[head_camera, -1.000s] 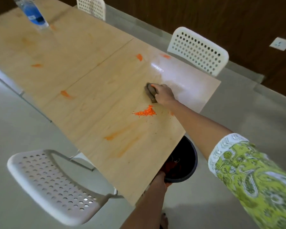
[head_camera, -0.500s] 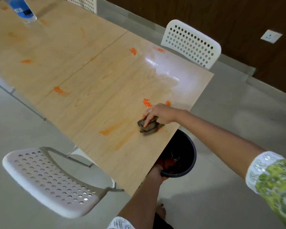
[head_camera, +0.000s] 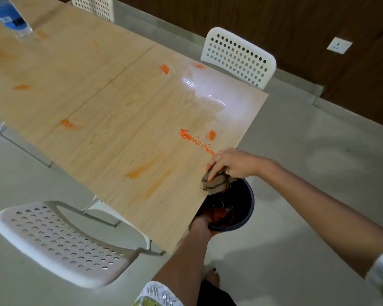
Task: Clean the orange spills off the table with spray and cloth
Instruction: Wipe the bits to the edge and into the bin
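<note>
**Cloth at the table edge, bin just below**

A long table (head_camera: 119, 133) of pale wood grain stands on a grey floor, with white perforated chairs (head_camera: 53, 241) beside it. At its near edge the right hand (head_camera: 232, 163) presses a crumpled brown cloth (head_camera: 216, 184), fingers (head_camera: 211, 174) bent over it and gripping it. Half of the cloth hangs over the edge, directly above a dark round bin (head_camera: 248, 208). The left hand (head_camera: 201, 226) grasps the bin rim from below the table, fingers closed on it.

The loose orange crumbs (head_camera: 195, 140) lie in a thin line that runs from the far left toward the right hand and the bin, so I think the next sweep pulls along this line, and the right hand is nearer. Flat orange smears (head_camera: 139, 172) lie further to the left, and more spots are up the table. The blue spray bottle (head_camera: 8, 15) stands far away at the top corner, well apart from both hands
</note>
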